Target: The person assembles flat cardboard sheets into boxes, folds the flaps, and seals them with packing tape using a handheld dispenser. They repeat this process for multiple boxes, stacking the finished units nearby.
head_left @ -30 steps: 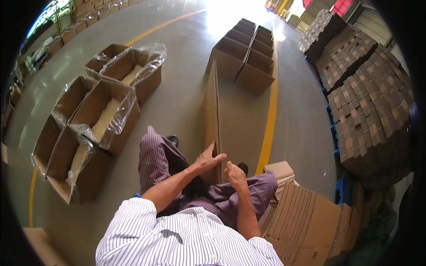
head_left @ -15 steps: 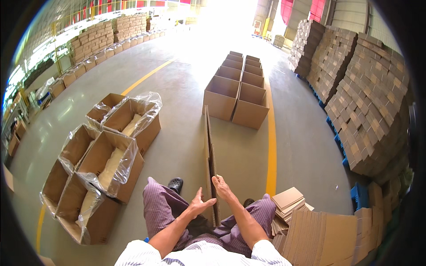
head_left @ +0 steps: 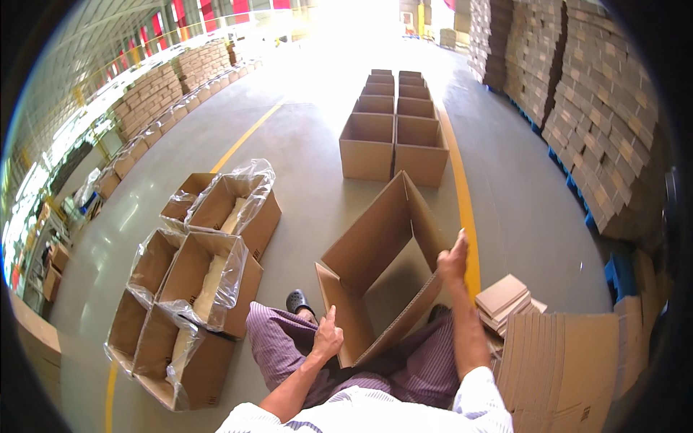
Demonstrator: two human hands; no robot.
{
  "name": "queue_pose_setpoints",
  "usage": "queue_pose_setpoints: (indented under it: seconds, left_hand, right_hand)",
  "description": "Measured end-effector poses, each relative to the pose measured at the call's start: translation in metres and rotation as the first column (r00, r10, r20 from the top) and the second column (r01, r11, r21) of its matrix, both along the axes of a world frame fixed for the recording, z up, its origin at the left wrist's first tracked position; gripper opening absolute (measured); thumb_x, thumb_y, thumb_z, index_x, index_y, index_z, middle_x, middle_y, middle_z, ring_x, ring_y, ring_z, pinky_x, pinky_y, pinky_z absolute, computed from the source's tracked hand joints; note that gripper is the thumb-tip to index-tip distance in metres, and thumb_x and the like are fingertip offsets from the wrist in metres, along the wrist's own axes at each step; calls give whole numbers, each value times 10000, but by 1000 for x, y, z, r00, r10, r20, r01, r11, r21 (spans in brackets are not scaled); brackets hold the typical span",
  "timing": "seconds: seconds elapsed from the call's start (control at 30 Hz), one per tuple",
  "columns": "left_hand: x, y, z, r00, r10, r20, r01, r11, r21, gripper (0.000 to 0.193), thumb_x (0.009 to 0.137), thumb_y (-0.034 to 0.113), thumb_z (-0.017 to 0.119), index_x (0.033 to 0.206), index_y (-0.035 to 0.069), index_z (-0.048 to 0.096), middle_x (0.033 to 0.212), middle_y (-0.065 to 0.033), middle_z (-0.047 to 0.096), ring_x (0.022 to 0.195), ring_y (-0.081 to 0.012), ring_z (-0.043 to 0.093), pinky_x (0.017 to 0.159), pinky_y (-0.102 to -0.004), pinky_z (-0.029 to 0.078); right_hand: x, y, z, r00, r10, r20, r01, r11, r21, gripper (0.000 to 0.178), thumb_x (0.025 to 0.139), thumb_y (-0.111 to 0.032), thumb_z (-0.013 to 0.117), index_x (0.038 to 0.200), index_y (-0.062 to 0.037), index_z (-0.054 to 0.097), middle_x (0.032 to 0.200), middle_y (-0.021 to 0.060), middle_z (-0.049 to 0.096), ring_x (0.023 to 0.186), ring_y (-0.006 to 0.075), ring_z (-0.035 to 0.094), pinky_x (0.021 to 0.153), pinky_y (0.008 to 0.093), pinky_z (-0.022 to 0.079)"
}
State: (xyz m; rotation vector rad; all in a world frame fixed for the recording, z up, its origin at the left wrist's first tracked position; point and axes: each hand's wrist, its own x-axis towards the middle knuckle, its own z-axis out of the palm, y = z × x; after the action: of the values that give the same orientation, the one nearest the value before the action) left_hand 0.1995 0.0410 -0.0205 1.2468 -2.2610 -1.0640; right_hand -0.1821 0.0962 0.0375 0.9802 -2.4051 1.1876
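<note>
A brown cardboard box (head_left: 372, 245) stands opened out between my knees, its walls forming a slanted four-sided frame. Grey floor shows through its middle, so no bottom closes it. My left hand (head_left: 328, 337) is at the near left wall, one finger pointing up along the outside and the others bent. My right hand (head_left: 452, 260) holds the top edge of the right wall, fingers stretched up along the outer face and thumb towards the edge. Part of the lower right wall is hidden by my right forearm.
At left stand several open cartons (head_left: 249, 278) lined with clear plastic, some with pale contents. Two rows of open boxes (head_left: 367, 159) stand ahead. Flat cardboard sheets (head_left: 559, 361) and a small cardboard stack (head_left: 502, 294) lie at my right. Tall cardboard piles (head_left: 603, 137) line the right side.
The box has gone from a flat, folded piece to an opened frame. My right hand has moved right and up with one wall. The view has shifted slightly.
</note>
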Motion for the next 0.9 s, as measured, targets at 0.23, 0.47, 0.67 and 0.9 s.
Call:
queue_pose_setpoints:
  seconds: [0.23, 0.47, 0.67, 0.9]
  left_hand:
    - [-32, -16, 23, 987, -80, -139, 68, 993, -92, 645, 878, 69, 512, 1495, 77, 325, 1230, -301, 582, 1140, -422, 586, 957, -436, 478]
    - [-70, -112, 42, 975, -221, -29, 206, 944, -257, 669, 757, -92, 417, 1399, 81, 495, 1272, -240, 577, 1117, -363, 621, 956, -370, 509]
    - [-62, -137, 32, 993, -101, -59, 82, 961, -264, 635, 776, 1, 471, 1410, -16, 430, 1179, -277, 621, 1079, -394, 622, 928, -409, 500]
    - [-6, -136, 17, 991, 99, -85, -116, 970, -215, 501, 842, 95, 505, 1332, -1, 476, 969, -313, 649, 916, -459, 644, 840, -508, 507]
  right_hand:
    - [-40, 53, -23, 943, 225, 247, -185, 967, -176, 452, 757, -42, 489, 1194, 15, 593, 1127, 244, 637, 1077, 366, 607, 978, 409, 458]
    - [-14, 82, -47, 881, -189, 434, -14, 906, 424, 668, 775, -175, 531, 1384, 22, 342, 1263, 328, 539, 1195, 467, 519, 1053, 466, 406]
    - [-28, 93, -60, 878, -259, 403, 159, 951, 266, 819, 754, -101, 544, 1490, -18, 194, 1364, 305, 491, 1275, 402, 496, 1081, 425, 386]
    - [-2, 59, -42, 866, 279, 415, -344, 935, 89, 651, 727, -8, 522, 1376, -1, 467, 1301, 227, 578, 1222, 316, 560, 1029, 348, 427]
